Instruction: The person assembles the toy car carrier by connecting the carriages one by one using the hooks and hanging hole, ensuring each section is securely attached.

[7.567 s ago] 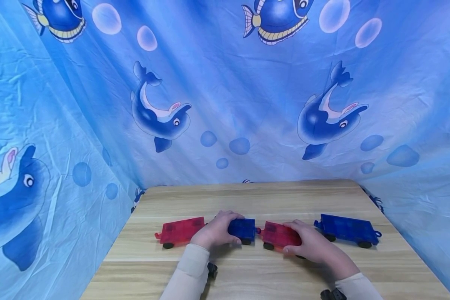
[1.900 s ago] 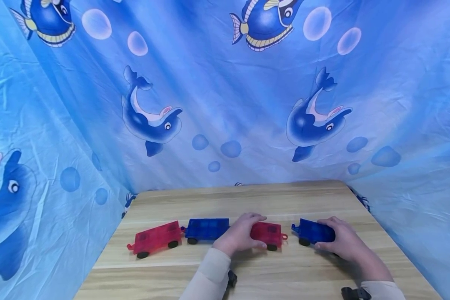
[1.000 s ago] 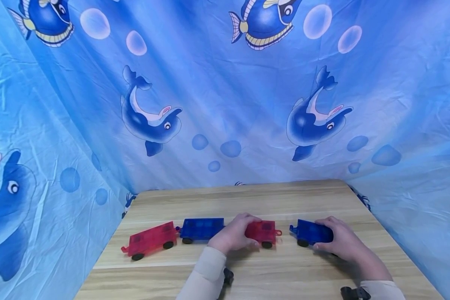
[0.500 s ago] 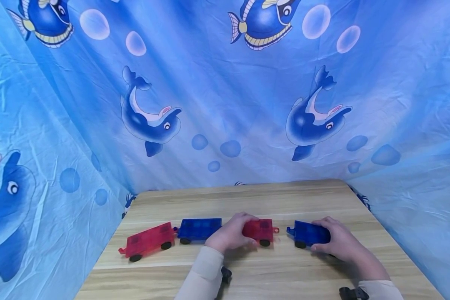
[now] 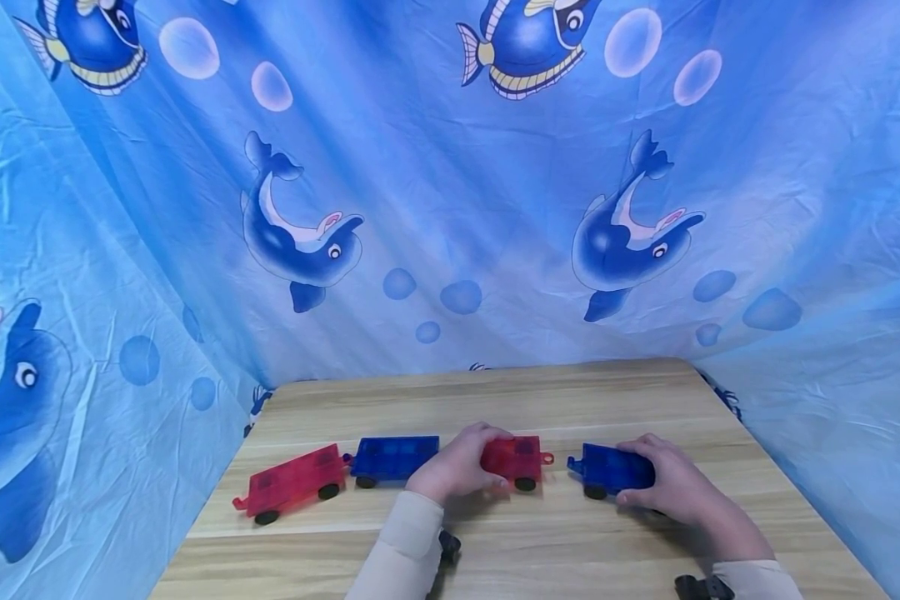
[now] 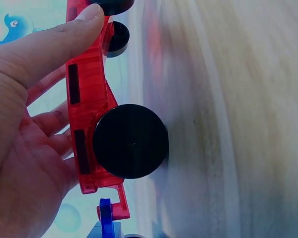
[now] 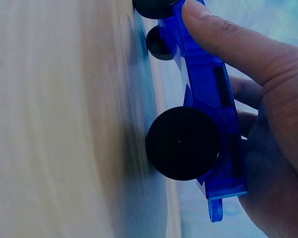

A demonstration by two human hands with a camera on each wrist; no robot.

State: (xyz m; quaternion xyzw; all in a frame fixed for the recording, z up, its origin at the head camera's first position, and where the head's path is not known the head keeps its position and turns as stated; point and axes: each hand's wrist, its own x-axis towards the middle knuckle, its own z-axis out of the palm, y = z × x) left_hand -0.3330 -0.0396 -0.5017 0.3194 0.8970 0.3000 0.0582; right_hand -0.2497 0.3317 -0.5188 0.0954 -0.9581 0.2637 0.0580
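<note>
My left hand grips a red toy train car, thumb on the near side and fingers on the far side. In the left wrist view, that car's red hook overlaps a blue ring. Another blue car, gripped by my right hand, stands to the right: the right blue car. Its blue hook faces the red ring across a small gap. In the right wrist view, my thumb lies along the side of the right blue car, above its black wheel.
Left of my left hand stands a blue car, joined to a red car that sits at an angle at the far left. All are on a wooden table. A blue sea-print curtain surrounds the table's back and sides.
Earlier, my left hand held the middle blue car and my right the second red one; each now grips the car to the right. Lately the cars have slid left, and the red-blue gap has narrowed.
</note>
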